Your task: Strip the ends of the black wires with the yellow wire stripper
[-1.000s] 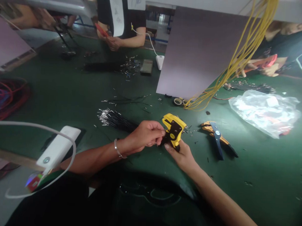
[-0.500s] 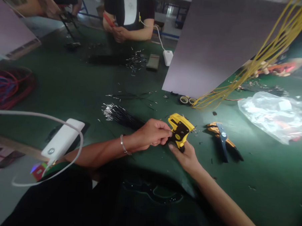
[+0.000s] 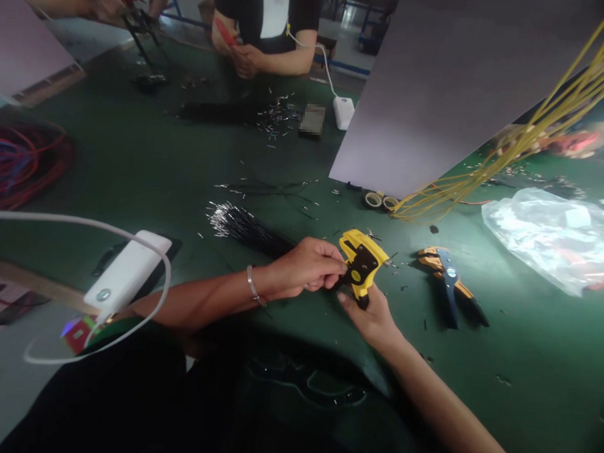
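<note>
My right hand (image 3: 375, 316) is wrapped around the handles of a yellow and black wire stripper (image 3: 363, 261), its head pointing up and away from me. My left hand (image 3: 313, 267) is closed in a pinch against the stripper's left side; whatever lies between its fingertips is too small to make out. Just behind that hand, a bundle of black wires (image 3: 246, 229) with shiny metal ends runs partly under the wrist and fingers. To the right of the stripper, a second wire stripper (image 3: 444, 276), blue and orange, rests on the table.
Scraps and loose wires dot the green table (image 3: 149, 173). A plastic bag (image 3: 552, 231) and hanging yellow wires (image 3: 494, 171) are at right, with tape rolls (image 3: 373, 201) below a grey panel (image 3: 418, 91). A white power bank (image 3: 128, 269) lies left. Opposite sits a person (image 3: 263, 38).
Both hands and the yellow wire stripper keep nearly the same pose. The whole view has shifted slightly, so the surroundings sit a little further right.
</note>
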### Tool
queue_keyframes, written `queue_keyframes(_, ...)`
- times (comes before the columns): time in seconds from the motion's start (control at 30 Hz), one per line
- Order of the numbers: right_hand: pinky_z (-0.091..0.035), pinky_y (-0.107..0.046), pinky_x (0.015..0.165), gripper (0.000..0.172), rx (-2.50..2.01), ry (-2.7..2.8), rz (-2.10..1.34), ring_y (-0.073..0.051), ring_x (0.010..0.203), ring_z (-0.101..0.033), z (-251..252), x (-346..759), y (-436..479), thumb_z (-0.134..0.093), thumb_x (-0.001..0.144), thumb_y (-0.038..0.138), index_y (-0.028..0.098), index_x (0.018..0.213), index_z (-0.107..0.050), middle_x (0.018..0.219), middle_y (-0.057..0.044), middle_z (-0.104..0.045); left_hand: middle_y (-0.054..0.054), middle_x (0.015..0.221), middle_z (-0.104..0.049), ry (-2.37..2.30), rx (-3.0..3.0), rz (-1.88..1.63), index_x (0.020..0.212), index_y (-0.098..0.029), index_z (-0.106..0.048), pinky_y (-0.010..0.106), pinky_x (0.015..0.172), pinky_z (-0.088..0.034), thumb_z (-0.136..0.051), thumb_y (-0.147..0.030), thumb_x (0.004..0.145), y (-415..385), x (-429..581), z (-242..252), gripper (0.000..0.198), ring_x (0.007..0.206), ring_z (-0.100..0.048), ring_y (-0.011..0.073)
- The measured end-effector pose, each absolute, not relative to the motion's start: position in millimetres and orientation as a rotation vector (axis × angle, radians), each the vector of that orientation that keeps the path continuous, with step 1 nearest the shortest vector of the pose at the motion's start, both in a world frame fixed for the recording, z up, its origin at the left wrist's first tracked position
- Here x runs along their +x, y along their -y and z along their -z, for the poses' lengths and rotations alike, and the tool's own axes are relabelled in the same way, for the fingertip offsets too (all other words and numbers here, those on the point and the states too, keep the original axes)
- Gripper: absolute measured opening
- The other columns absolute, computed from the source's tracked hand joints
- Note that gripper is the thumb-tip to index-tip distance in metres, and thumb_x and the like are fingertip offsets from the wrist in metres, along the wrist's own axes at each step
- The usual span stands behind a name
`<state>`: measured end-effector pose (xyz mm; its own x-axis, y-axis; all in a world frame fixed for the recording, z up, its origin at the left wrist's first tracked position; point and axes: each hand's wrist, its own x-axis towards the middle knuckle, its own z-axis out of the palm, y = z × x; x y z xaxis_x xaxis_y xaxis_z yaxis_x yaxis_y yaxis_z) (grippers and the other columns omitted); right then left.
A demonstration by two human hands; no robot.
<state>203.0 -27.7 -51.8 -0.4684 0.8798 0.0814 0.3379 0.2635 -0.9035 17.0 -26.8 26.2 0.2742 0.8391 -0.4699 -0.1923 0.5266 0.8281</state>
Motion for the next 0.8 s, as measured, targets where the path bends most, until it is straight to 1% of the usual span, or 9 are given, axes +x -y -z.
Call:
queue_keyframes(0.13,-0.051,-0.044,0.09,0.032,-1.071,1.913,-1.251,-0.026,0.099,-0.065,53.5,201.9,28.6,-0.061,0.083,0.03,0.019,0.113,-0.058,0.108,-0.009,-0.069,-0.003,0.046,-0.05,-1.057,0.728,-0.791,0.066,-0.015,-0.053,0.021,0.038,-0.012,-0.056,-0.009,0.084,25.8,16.3,-25.1,0.019,0.034,-0.03,0.0005)
queue_keyframes(0.3,-0.05,-0.043,0.091,0.031,-1.041,1.879,-1.288,-0.025,0.1,-0.064,58.3,198.4,28.7,-0.062,0.084,0.03,0.02,0.112,-0.058,0.11,-0.009,-0.068,-0.002,0.047,-0.051,-1.066,0.734,-0.791,0.066,-0.015,-0.054,0.022,0.038,-0.012,-0.057,-0.009,0.084,23.8,16.0,-24.0,0.019,0.034,-0.03,0.001)
queue_keyframes(0.4,-0.052,-0.04,0.087,0.027,-1.044,1.853,-1.244,-0.023,0.093,-0.065,56.9,194.7,28.0,-0.061,0.083,0.029,0.019,0.108,-0.058,0.103,-0.008,-0.069,-0.002,0.046,-0.05,-1.071,0.74,-0.785,0.066,-0.015,-0.053,0.022,0.038,-0.012,-0.056,-0.008,0.084,22.8,15.3,-25.8,0.019,0.034,-0.03,0.001)
queue_keyframes(0.6,-0.053,-0.034,0.072,0.016,-1.109,1.862,-1.077,-0.02,0.076,-0.065,50.5,192.0,29.3,-0.061,0.083,0.027,0.019,0.097,-0.06,0.086,-0.005,-0.071,-0.003,0.044,-0.049,-1.057,0.734,-0.766,0.067,-0.014,-0.053,0.021,0.038,-0.012,-0.054,-0.006,0.085,21.7,14.9,-27.9,0.02,0.034,-0.03,0.001)
queue_keyframes(0.8,-0.051,-0.033,0.065,0.015,-1.204,1.871,-1.022,-0.02,0.067,-0.063,51.0,193.1,30.1,-0.062,0.081,0.031,0.018,0.088,-0.062,0.077,-0.005,-0.07,-0.003,0.045,-0.049,-1.046,0.728,-0.769,0.067,-0.015,-0.052,0.021,0.037,-0.012,-0.054,-0.007,0.085,21.7,16.3,-25.4,0.019,0.033,-0.029,0.0006)
